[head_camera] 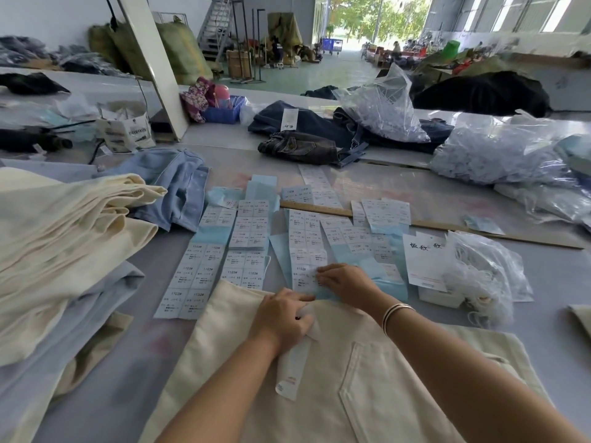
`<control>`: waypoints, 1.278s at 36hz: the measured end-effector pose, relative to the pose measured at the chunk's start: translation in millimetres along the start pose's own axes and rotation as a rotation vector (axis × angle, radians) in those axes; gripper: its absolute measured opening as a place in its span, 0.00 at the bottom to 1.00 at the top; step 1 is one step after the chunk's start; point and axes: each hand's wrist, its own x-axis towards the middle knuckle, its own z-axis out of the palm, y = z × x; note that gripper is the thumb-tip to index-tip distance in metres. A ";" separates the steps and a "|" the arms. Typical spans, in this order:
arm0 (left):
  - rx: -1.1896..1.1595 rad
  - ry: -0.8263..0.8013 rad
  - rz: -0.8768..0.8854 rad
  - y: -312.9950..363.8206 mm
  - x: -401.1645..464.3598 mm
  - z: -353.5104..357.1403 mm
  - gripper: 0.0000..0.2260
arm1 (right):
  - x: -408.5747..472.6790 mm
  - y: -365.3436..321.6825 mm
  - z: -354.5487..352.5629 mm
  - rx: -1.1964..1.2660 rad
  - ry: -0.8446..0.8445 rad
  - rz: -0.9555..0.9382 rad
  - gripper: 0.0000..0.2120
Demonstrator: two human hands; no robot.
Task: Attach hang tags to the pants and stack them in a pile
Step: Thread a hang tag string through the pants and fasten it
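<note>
Cream pants [367, 388] lie flat before me, back pocket up, waistband away from me. On them rests a white hang tag [292, 369]; my left hand [281, 318] grips its upper end at the waistband. My right hand [343, 281] reaches just past the waistband onto a sheet of size stickers [307, 251], fingertips pinching at a sticker on its near end. A pile of cream and pale blue pants [64, 238] sits at the left.
Several sticker sheets [204, 263] on blue backing spread across the grey table. A stack of white hang tags [425, 263] and a plastic bag of strings [486, 276] sit to the right. A wooden ruler [447, 227], dark jeans [303, 145] and plastic bags [499, 151] lie beyond.
</note>
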 end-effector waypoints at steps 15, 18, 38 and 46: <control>-0.027 -0.015 -0.028 -0.3 1.6 -0.3 0.27 | -1.6 8.4 -6.4 -0.301 -0.265 0.005 0.20; -0.017 -0.014 -0.036 -1.1 1.7 0.5 0.26 | -4.7 11.2 -4.0 -0.292 -0.252 -0.007 0.22; 0.010 0.011 0.025 2.3 -2.3 -1.8 0.25 | -12.0 -12.6 -5.9 -0.152 0.137 -0.158 0.12; 0.056 0.019 0.055 1.7 -2.6 -2.4 0.26 | -10.6 -18.5 1.7 -0.038 -0.045 -0.118 0.14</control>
